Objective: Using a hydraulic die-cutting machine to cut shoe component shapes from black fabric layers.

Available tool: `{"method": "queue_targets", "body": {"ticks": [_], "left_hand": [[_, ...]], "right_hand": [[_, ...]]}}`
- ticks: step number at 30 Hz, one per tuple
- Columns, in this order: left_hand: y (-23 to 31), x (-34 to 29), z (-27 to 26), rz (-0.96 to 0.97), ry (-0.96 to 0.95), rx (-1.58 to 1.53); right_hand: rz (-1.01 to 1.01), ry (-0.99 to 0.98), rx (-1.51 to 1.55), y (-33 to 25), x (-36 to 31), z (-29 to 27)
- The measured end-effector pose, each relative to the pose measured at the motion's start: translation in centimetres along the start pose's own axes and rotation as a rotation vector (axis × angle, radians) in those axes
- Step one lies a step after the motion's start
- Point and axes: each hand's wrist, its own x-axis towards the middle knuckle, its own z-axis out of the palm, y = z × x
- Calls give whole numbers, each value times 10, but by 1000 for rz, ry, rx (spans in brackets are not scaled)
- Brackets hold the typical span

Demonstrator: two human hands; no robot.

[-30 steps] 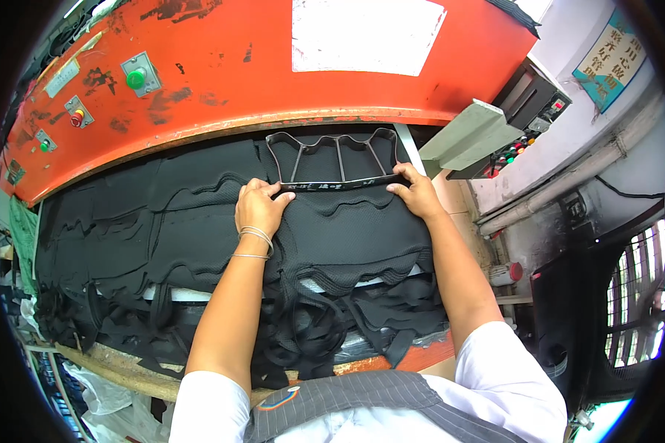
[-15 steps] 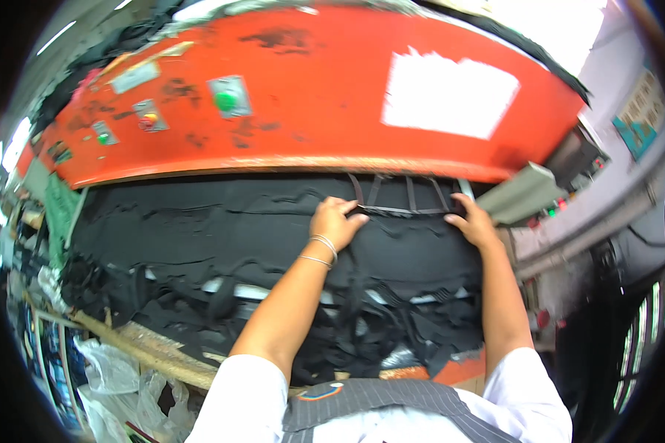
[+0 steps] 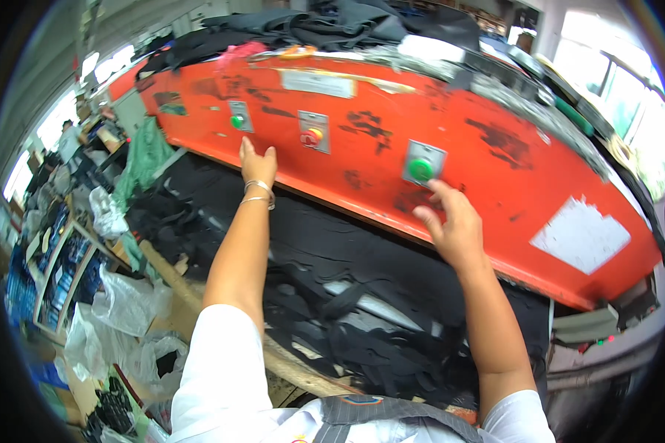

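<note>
In front of me a wide orange machine beam (image 3: pixel 488 199) carries round push buttons on metal plates. My left hand (image 3: pixel 259 166) is raised just below the left green button (image 3: pixel 237 121), its thumb and fingers apart. To the right, my right hand (image 3: pixel 455 227) reaches up with fingertips close to the other green button (image 3: pixel 421 170); I cannot tell whether they touch it. Neither hand holds anything. Between the two green buttons sits a red and yellow button (image 3: pixel 312 137). Black sheet material (image 3: pixel 314 232) lies under the beam's lower edge.
Black cut-out scraps (image 3: pixel 369 347) hang together along the near side. A wooden edge (image 3: pixel 273 358) runs along the front. Clear plastic bags (image 3: pixel 122 306) lie at the left beside a green mesh cloth (image 3: pixel 142 159). Dark folded material (image 3: pixel 310 29) is piled on top of the machine.
Both hands have left the metal-strip cutting frame on the black material and moved up to the buttons, the left hand farther leftward. My view has turned left, and the frame is out of sight.
</note>
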Motion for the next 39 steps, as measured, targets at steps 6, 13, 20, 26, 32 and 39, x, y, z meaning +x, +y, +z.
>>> {"method": "queue_targets", "body": {"ticks": [6, 13, 20, 26, 32, 39], "left_hand": [[17, 40, 10, 140, 211, -83], [4, 55, -55, 205, -238, 53], [33, -154, -68, 437, -714, -235], [75, -376, -111, 587, -1236, -419], [95, -420, -114, 611, -1082, -198], [100, -437, -111, 598, -857, 13]], "right_hand": [[227, 236, 74, 45, 20, 29], [373, 214, 192, 20, 21, 32], [392, -158, 216, 1, -80, 11], [515, -803, 331, -45, -214, -40], [278, -644, 114, -72, -282, -78], [276, -480, -82, -84, -302, -53]]}}
